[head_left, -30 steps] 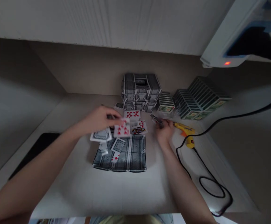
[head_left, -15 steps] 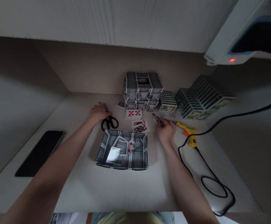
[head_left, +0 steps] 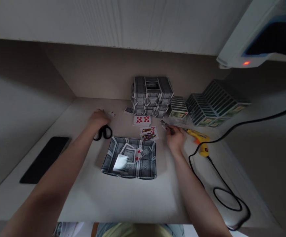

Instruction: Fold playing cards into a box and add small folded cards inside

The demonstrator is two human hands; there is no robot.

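Pale surface (head_left: pixel 123 200), dim recess. Scissors (head_left: pixel 103 130) lie just off the tray's (head_left: pixel 146 170) back-left corner, loops toward the wearer, blade end hidden by left hand (head_left: pixel 98 118). Risks: dragging them by that end could nick skin; a loop could catch the tray. Left fingers curled over, can't tell if clamped. Right hand (head_left: pixel 175 137): fingers closed on slim dark piece (head_left: pixel 172 131). Glue gun (head_left: pixel 202 142) just beside; if hot, could burn.

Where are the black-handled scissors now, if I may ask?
The black-handled scissors are left of centre in the head view, at the left hand, near the grey patterned rectangular tray.
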